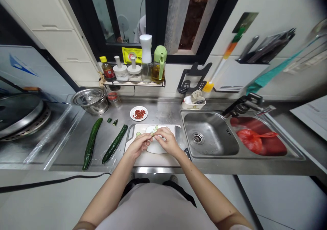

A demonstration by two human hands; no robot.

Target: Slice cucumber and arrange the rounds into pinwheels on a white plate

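My left hand [139, 145] and my right hand [167, 141] meet over a white plate [156, 150], fingertips pinched together on a thin, pale green cucumber slice [152, 133]. The plate rests on a white cutting board [143, 161] with grey ends. A few more slices [156, 127] show at the plate's far side, just beyond my fingers. Others [138, 134] lie on the board left of the plate. To the left of the board are a dark green cucumber [115, 143], a longer one [92, 143] and small cut-off cucumber pieces [114, 122].
Behind the board stands a small dish of chopped red pieces [139, 114]. A lidded steel pot [90, 100] is at back left, under a seasoning shelf [135, 83]. On the right is a double sink [212, 134] with a red plastic bag [251, 141]. A black-handled item [187, 153] lies by the board.
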